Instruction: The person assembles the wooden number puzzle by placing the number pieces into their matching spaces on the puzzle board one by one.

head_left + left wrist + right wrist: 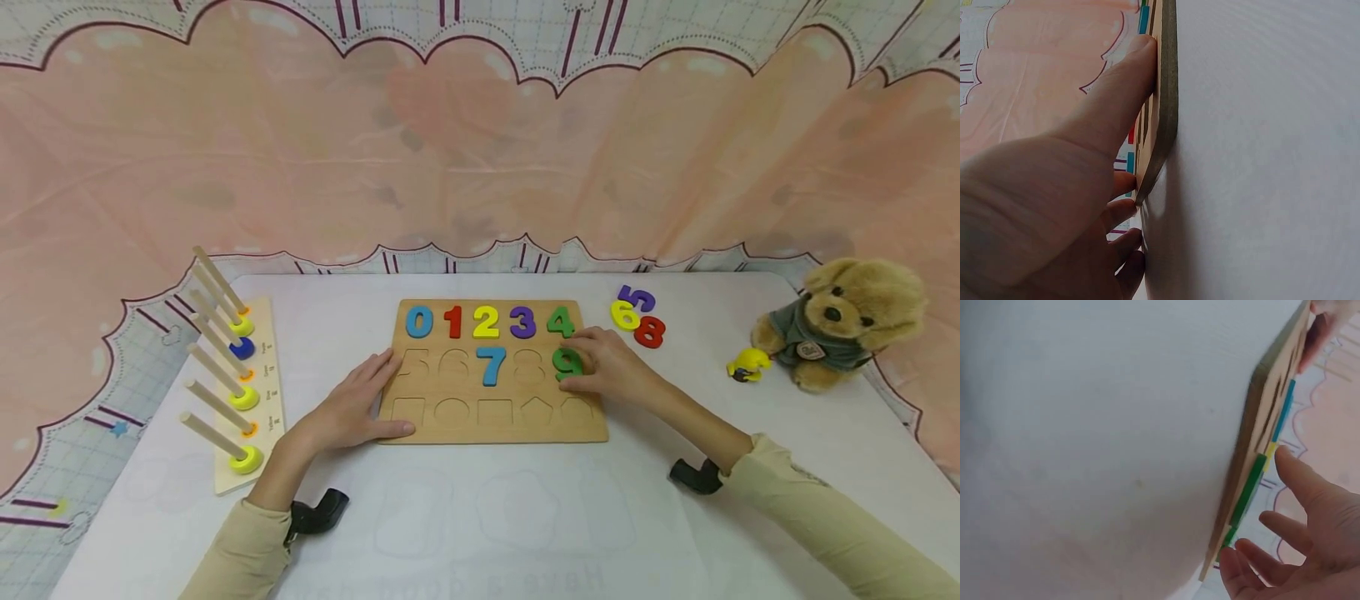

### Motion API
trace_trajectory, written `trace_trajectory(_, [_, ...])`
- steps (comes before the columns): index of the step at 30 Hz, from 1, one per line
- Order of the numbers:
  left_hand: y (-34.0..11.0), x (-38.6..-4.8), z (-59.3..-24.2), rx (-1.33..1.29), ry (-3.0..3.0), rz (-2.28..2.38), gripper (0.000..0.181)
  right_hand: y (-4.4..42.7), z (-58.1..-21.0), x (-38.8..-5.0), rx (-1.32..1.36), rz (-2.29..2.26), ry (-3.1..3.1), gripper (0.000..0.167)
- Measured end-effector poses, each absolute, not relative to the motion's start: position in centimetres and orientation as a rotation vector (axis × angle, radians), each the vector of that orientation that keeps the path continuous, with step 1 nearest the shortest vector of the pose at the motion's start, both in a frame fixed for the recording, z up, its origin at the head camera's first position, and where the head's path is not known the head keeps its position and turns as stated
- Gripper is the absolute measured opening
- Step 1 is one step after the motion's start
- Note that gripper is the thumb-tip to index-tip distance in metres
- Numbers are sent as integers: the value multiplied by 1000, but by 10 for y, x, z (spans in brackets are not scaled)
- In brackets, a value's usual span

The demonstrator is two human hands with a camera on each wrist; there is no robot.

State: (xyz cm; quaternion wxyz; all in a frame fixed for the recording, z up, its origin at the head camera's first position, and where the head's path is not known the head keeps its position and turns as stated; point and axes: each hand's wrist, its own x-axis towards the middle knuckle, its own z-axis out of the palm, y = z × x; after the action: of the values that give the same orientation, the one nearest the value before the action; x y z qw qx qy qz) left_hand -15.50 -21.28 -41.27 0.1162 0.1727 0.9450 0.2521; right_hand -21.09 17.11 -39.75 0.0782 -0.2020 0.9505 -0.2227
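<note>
A wooden number board [432,433] lies on the white table, with upright numbers 0 to 4 in its top row. A blue 7 [491,367] and a green 9 [567,363] lie in the row below. My left hand [348,406] rests against the board's left edge, its thumb flat on the lower left corner and its fingers along the side. Around the green 9 my right hand [618,372] is spread, the thumb near its bottom and a fingertip near its top. In the right wrist view the thumb [1297,475] looks slightly apart from the 9 [1249,490].
A purple 5 [637,297], yellow 6 [624,315] and red 8 [649,332] lie right of the board. Further right sit a teddy bear [832,329] and a small yellow toy [747,364]. At the left stands a peg board [273,383] with several pegs and rings.
</note>
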Motion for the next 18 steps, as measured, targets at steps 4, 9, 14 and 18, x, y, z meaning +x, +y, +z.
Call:
trace_trajectory(4, [-213,-155,-412,506,2769,739,101,172,-393,-211,-558,-692,2840,60])
trace_trajectory(9, [-212,-155,-413,507,2772,732,101,175,-390,-213,-519,-726,2817,61])
trace_trajectory(14, [-212,-155,-414,504,2772,733,101,180,-389,-214,-508,-752,2813,62])
trace_trajectory(18, [-212,-155,-414,504,2771,733,101,184,-389,-216,-511,-756,2823,62])
